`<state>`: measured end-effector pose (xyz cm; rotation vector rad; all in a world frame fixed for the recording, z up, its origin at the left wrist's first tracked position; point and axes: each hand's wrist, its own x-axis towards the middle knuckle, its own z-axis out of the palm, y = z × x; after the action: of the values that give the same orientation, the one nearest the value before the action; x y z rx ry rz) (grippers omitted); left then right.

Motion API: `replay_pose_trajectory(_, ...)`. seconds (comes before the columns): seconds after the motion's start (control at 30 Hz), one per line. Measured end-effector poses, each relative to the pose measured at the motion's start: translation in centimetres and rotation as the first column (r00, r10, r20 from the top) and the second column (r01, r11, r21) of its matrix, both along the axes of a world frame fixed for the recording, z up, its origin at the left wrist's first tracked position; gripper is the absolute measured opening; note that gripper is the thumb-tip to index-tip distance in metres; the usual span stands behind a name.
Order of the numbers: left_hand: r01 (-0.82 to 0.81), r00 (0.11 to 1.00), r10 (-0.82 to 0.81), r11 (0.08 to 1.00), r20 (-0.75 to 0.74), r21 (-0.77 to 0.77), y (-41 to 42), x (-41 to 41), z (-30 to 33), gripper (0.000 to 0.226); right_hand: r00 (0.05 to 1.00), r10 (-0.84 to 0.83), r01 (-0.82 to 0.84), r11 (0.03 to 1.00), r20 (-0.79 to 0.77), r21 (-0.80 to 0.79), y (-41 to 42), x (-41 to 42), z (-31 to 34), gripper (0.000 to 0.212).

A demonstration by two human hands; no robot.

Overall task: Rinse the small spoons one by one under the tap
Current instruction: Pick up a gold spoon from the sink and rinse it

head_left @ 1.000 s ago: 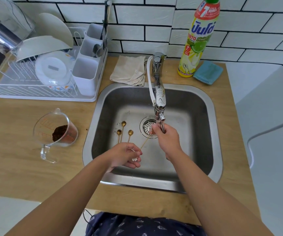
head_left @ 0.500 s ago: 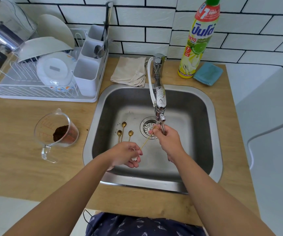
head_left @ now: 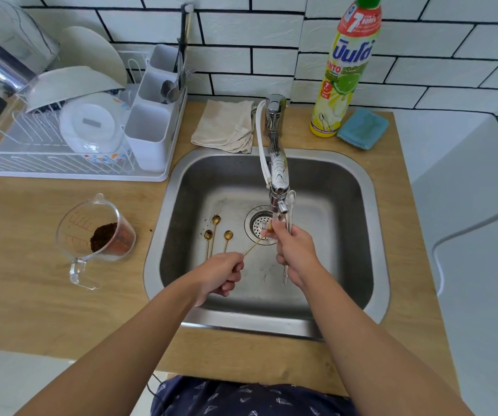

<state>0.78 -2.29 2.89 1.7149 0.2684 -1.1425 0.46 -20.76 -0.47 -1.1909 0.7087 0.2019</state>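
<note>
Compared with half a second ago, little is changed: the gold spoon (head_left: 254, 247) is kept under the tap (head_left: 278, 178), and both hands are found almost where they were. Its handle end is pinched by the curled fingers of the left hand (head_left: 220, 274), and its long axis is slanted up and to the right, the bowl end being pointed toward the spout above the drain (head_left: 260, 224). That bowl end is rubbed or pinched by the fingertips of the right hand (head_left: 296, 253), in which silver spoons (head_left: 289, 217) are also gripped, pointed away toward the back wall. Three more gold spoons (head_left: 217, 232) are laid on the sink (head_left: 361, 235) floor, left of the drain, bowls pointed toward the back. A measuring jug (head_left: 97, 235) is stood on the counter (head_left: 31, 265) near the sink's left rim.
</note>
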Motion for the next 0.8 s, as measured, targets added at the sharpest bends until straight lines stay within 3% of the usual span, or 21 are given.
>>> replay_pose_trajectory(0.13, 0.011, 0.998, -0.009, 0.999, 0.061, -0.036, 0.0, 0.1, -0.3, 0.039, 0.999, -0.004, 0.003, 1.0, 0.032, 0.023, -0.1, -0.2, 0.0, 0.026)
replay_pose_trajectory(0.27, 0.041, 0.997, -0.037, 0.997, 0.064, -0.06, 0.1, 0.1, -0.3, 0.041, 0.998, 0.009, -0.009, 1.0, 0.056, 0.002, 0.2, -0.3, 0.2, 0.006)
replay_pose_trajectory(0.4, 0.019, 0.999, -0.015, 0.994, 0.038, -0.105, 0.2, 0.2, 0.0, 0.041, 0.998, -0.035, 0.033, 0.998, 0.06, 0.046, -0.1, 0.1, 0.1, 0.029)
replay_pose_trajectory(0.47, -0.015, 1.0, 0.017, 0.99, 0.008, -0.139, 0.5, 0.3, 0.0, 0.04, 0.996, 0.017, -0.024, 0.997, 0.088, 0.076, -0.4, -0.1, 0.0, 0.034)
replay_pose_trajectory(0.6, -0.118, 0.989, 0.09, 0.962, -0.121, -0.247, 1.0, 0.3, 0.0, 0.039, 0.982, 0.083, -0.103, 0.988, 0.17, 0.116, -0.2, -0.6, 0.1, 0.01)
replay_pose_trajectory(0.67, -0.155, 0.979, 0.106, 0.942, -0.175, -0.299, 1.2, 0.3, 0.1, 0.039, 0.984, 0.048, -0.068, 0.991, 0.169, 0.114, -0.1, -0.3, 0.1, 0.022)
replay_pose_trajectory(0.8, -0.034, 0.998, 0.018, 0.966, -0.065, -0.257, 1.3, 0.8, 0.8, 0.039, 0.986, -0.021, 0.008, 0.996, 0.167, 0.083, -0.3, 0.1, 0.2, 0.02)
